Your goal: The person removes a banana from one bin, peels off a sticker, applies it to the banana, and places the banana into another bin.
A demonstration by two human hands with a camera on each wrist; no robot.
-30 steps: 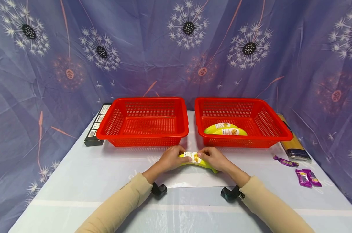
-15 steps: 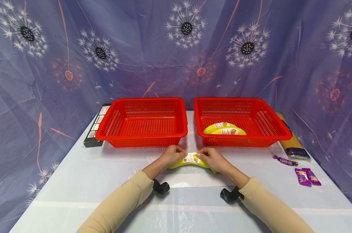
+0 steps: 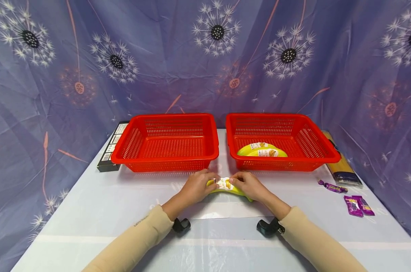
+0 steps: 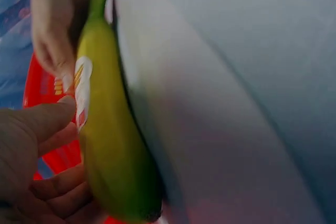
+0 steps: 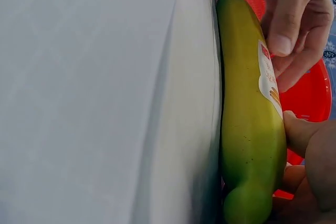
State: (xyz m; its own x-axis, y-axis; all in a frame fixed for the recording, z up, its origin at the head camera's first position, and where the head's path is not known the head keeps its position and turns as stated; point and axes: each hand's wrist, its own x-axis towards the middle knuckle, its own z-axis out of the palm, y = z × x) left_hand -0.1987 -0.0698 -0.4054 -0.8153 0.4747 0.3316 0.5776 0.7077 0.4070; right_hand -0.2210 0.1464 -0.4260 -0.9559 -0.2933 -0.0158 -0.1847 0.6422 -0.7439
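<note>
A yellow-green banana (image 3: 237, 190) lies on the table between the hands, its stem to the right. A white printed label (image 3: 223, 184) sits on its upper side. My left hand (image 3: 196, 187) is at the left half, its thumb at the label's edge and its fingers along the banana's far side. My right hand (image 3: 251, 186) holds the right part, thumb on the label's right end, fingers partly hidden behind. In the left wrist view the banana (image 4: 113, 129) shows its near side; the right wrist view shows the label (image 5: 269, 77) facing the fingers.
Behind the hands stand two red baskets; the left basket (image 3: 164, 164) shows a bare floor, the right basket (image 3: 314, 165) holds two labelled bananas (image 3: 260, 150). A black box (image 3: 108, 162) lies far left. At right are a spaghetti pack (image 3: 343, 168) and purple-wrapped sweets (image 3: 332, 187).
The left hand drew back a little from the label, uncovering the banana's left end, then came back over that end. The right hand has stayed in place on the banana.
</note>
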